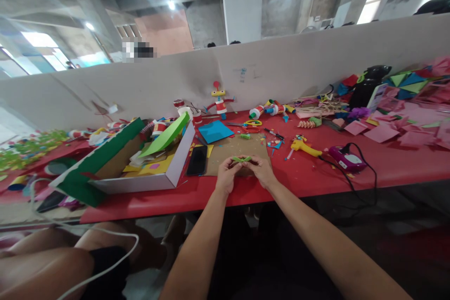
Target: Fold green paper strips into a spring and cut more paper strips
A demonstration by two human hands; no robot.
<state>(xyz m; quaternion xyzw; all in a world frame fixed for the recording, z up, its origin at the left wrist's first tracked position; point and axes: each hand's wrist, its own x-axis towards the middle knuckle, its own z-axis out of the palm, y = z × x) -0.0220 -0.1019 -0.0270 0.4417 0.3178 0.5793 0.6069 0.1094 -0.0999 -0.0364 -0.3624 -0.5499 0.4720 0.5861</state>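
A small green folded paper strip (242, 159) is pinched between both my hands above a brown cardboard sheet (235, 149) on the red table (302, 173). My left hand (227, 176) grips the strip's left end with closed fingers. Its right end is held the same way by my right hand (260, 170). A black phone (197, 161) lies just left of my left hand.
An open white box (165, 176) with green lid and paper scraps stands at left. Blue paper (215, 131), scissors (250, 125), a yellow glue gun (305, 147), a purple glue gun (346, 159) with black cord, paper figures and pink paper heaps lie around. A partition wall runs behind.
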